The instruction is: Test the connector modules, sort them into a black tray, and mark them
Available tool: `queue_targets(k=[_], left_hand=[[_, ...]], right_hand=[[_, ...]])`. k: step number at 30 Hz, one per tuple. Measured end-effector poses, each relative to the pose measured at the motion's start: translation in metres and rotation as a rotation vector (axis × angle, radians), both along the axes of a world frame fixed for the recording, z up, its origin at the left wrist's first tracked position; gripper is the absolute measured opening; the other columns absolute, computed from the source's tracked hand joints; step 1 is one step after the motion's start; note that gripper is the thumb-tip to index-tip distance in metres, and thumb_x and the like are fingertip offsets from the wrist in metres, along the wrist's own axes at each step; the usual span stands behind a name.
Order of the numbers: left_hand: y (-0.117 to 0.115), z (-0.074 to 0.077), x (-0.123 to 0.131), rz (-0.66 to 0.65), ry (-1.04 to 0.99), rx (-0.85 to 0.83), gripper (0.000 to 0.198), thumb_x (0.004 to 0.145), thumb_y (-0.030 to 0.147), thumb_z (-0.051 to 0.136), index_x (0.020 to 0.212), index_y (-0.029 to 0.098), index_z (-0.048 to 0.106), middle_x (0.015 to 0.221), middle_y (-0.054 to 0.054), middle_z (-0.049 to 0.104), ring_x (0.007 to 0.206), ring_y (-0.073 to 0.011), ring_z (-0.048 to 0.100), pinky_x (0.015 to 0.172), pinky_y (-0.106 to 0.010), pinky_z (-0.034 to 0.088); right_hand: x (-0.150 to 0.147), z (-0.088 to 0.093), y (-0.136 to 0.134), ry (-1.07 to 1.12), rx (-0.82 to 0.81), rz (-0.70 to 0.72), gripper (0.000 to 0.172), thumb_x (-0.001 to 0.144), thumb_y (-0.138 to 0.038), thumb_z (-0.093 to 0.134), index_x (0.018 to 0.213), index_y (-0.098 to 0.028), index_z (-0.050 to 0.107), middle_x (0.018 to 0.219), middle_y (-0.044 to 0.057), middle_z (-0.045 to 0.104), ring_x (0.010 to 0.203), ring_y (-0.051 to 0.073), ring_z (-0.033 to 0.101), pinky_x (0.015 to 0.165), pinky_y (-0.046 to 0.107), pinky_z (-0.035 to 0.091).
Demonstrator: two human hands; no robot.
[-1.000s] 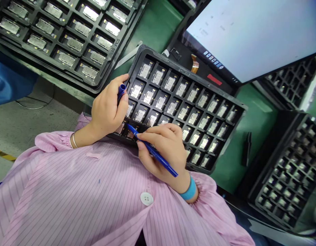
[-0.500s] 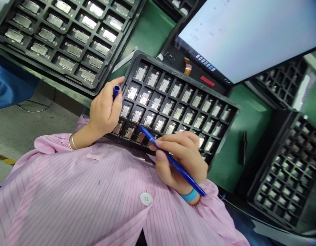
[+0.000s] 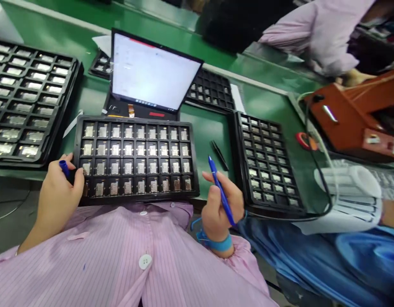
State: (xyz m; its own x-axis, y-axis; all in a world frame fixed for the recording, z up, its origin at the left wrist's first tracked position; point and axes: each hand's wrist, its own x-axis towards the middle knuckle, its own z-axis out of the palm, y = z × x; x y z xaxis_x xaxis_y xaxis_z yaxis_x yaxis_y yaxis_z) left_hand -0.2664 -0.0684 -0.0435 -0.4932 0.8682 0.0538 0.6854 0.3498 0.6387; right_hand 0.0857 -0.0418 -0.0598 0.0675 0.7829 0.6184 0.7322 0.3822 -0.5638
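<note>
A black compartment tray (image 3: 136, 199) lies in front of me, with a small silvery metal part (image 3: 128, 150) in each pocket that I can make out. At the tray's left edge, my left hand (image 3: 59, 192) is closed around a blue pen cap (image 3: 64, 167), its fingers and thumb against the rim. My right hand (image 3: 223, 204) grips an uncapped blue pen (image 3: 221, 194) just off the tray's right end. The pen's tip points up and away from me, apart from the tray. A blue band circles the right wrist.
Behind the tray stands an open laptop (image 3: 152, 72). Black tweezers (image 3: 220, 155) lie on the green table (image 3: 203, 128). Stacked trays of parts stand left (image 3: 40, 160) and right (image 3: 237, 170). Farther right are an orange-brown box (image 3: 347, 115), a cable and another person's sleeve.
My right hand has moved with the pen from over the tray's front row to beyond its right end. My view has turned and widened; the left hand stays at the tray's left edge.
</note>
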Motion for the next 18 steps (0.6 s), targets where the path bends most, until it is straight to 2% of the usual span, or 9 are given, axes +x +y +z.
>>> queue_targets(k=[3,7,10,13,16,18], left_hand=[[0.004,0.007,0.005,0.054,-0.021,-0.044,0.03,0.079,0.042,0.063,0.093,0.031,0.039,0.131,-0.005,0.062,0.106,-0.0483,0.062,0.084,-0.072,0.045],[0.005,0.009,0.011,0.046,-0.1,0.045,0.029,0.078,0.043,0.063,0.094,0.036,0.041,0.133,0.008,0.059,0.12,-0.0449,0.054,0.093,-0.069,0.041],[0.005,0.011,0.019,0.097,-0.115,0.093,0.029,0.077,0.039,0.064,0.094,0.035,0.041,0.133,0.007,0.061,0.114,-0.0419,0.059,0.095,-0.066,0.043],[0.009,0.013,0.021,0.11,-0.134,0.112,0.031,0.075,0.037,0.066,0.094,0.034,0.041,0.135,0.006,0.061,0.105,-0.0401,0.063,0.095,-0.067,0.043],[0.014,0.004,0.007,0.081,-0.093,0.111,0.032,0.074,0.036,0.065,0.095,0.034,0.041,0.136,0.008,0.06,0.113,-0.0407,0.06,0.097,-0.068,0.043],[0.015,-0.013,-0.013,-0.022,-0.036,0.087,0.037,0.071,0.037,0.064,0.099,0.035,0.04,0.144,0.01,0.053,0.122,-0.0447,0.054,0.094,-0.072,0.042]], right_hand=[[-0.001,-0.009,0.009,-0.062,-0.065,-0.039,0.036,0.096,-0.023,0.048,0.131,-0.021,0.056,0.121,0.013,0.069,0.114,0.028,0.064,0.097,0.051,0.049],[-0.008,-0.021,0.016,-0.083,-0.182,-0.067,0.036,0.098,-0.03,0.047,0.132,-0.019,0.054,0.126,0.015,0.066,0.118,0.029,0.062,0.105,0.059,0.043],[-0.011,-0.025,0.016,-0.002,-0.201,-0.075,0.037,0.096,-0.03,0.051,0.131,-0.019,0.054,0.126,0.015,0.067,0.116,0.03,0.063,0.102,0.058,0.047],[-0.012,-0.021,0.016,0.094,-0.192,-0.054,0.039,0.094,-0.029,0.055,0.132,-0.018,0.054,0.126,0.016,0.066,0.117,0.03,0.063,0.098,0.052,0.052],[-0.012,-0.012,0.019,0.133,-0.177,-0.023,0.039,0.094,-0.026,0.054,0.132,-0.018,0.053,0.127,0.016,0.066,0.119,0.028,0.062,0.1,0.048,0.052],[-0.012,-0.007,0.023,0.137,-0.175,-0.008,0.04,0.094,-0.026,0.054,0.133,-0.017,0.052,0.129,0.016,0.065,0.121,0.028,0.062,0.102,0.047,0.051]])
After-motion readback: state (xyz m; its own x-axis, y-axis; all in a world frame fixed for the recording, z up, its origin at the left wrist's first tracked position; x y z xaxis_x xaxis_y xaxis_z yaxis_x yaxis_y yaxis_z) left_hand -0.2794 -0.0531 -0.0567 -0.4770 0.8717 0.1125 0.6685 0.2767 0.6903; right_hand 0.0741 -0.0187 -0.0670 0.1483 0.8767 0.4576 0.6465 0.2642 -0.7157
